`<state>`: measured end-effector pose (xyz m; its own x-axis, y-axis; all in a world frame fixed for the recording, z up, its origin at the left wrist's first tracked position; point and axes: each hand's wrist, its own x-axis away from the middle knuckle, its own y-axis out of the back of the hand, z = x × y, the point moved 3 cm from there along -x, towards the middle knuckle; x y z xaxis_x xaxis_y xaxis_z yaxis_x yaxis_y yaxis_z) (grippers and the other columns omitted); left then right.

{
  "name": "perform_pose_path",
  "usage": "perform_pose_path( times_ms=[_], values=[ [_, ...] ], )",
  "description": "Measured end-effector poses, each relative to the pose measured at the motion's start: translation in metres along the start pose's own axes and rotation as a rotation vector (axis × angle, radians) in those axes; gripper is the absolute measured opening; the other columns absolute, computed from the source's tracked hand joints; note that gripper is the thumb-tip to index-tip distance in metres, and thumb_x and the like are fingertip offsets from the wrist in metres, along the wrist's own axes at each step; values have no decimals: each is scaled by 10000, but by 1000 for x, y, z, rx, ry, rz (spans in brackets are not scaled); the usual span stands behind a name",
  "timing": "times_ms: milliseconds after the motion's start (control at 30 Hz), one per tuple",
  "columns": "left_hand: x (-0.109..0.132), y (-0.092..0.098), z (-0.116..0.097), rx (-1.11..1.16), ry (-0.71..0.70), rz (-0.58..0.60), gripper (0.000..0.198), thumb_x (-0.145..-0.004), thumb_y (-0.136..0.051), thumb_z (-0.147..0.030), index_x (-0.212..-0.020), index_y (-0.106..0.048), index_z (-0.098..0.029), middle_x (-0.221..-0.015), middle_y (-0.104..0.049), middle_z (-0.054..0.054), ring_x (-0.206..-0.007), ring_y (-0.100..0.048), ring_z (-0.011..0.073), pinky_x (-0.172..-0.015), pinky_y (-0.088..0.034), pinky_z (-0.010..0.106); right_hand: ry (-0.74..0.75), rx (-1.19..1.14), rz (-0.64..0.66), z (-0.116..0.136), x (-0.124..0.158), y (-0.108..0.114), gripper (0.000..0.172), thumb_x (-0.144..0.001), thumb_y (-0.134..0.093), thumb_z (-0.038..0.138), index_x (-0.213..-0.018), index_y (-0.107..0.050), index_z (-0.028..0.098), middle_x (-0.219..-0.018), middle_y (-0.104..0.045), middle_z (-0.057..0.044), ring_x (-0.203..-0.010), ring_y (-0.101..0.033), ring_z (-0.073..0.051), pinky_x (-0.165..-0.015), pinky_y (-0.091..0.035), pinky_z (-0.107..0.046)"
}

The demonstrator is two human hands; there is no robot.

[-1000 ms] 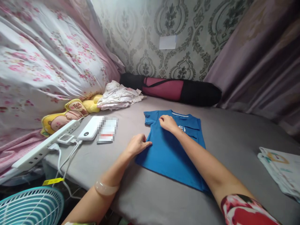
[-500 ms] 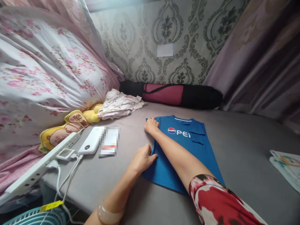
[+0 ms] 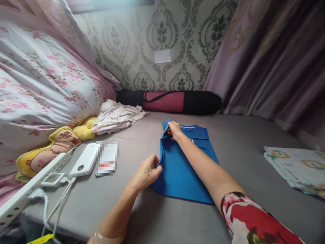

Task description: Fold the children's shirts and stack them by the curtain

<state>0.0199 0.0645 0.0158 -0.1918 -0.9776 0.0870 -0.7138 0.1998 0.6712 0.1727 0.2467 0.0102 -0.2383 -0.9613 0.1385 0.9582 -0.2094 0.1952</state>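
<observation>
A blue T-shirt [image 3: 182, 176] lies on the grey bed sheet, its white-trimmed neckline facing away from me. One sleeve is folded in on the right side of the chest. Near the collar, my right hand [image 3: 174, 130] pinches the shirt's left shoulder and sleeve, lifted up and inward. My left hand [image 3: 149, 171] grips the shirt's left side edge lower down, raising that edge a little. The right forearm crosses over the shirt and, with the raised cloth, hides most of the chest print.
On the left are a white power strip [image 3: 33, 188] with cables, a white power bank [image 3: 85, 159] and a blurred-out flat item [image 3: 108, 158]. Behind them sit yellow plush toys [image 3: 43, 156] and a crumpled white cloth [image 3: 116, 115]. A black-and-maroon bag [image 3: 164, 101] lines the wall; folded cloth [image 3: 297, 169] lies right.
My right hand has lifted the shirt's left shoulder and moved it inward, covering much of the print. My left hand keeps its hold on the side edge. The view has turned slightly right.
</observation>
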Motion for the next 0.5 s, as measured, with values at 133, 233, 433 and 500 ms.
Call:
perform_pose_path(
  times_ms=[133,233,433,500],
  values=[
    [5,-9,-10,161,-7,86,137,-747,-536,-262,-873,-538,-208,-676,-533,-34,-590,-476,113,-551,-374,232,-3,-123,-34,-7,5,37,81,-756,-456,138,-708,-485,197,-533,-463,72,-448,-485,-64,-408,-379,-141],
    [9,-21,-20,305,-52,144,204,-793,-532,-311,-947,-552,-179,-659,-506,-35,-583,-466,104,-538,-366,219,-15,-154,-60,-15,7,61,101,-743,-464,126,-681,-450,204,-484,-404,92,-409,-438,-57,-383,-335,-132],
    [14,-40,-25,282,-177,219,263,-829,-551,-328,-1036,-568,-167,-780,-531,-6,-636,-453,94,-570,-375,213,-100,-71,-74,-41,6,91,117,-689,-503,82,-649,-468,186,-470,-464,60,-392,-456,-76,-375,-377,-161],
    [16,-41,-25,221,-211,279,293,-828,-571,-326,-1082,-558,-180,-825,-544,-3,-642,-447,93,-574,-379,216,-121,-19,-70,-49,4,94,109,-671,-519,80,-645,-483,179,-491,-510,31,-414,-504,-101,-389,-421,-190]
  ],
)
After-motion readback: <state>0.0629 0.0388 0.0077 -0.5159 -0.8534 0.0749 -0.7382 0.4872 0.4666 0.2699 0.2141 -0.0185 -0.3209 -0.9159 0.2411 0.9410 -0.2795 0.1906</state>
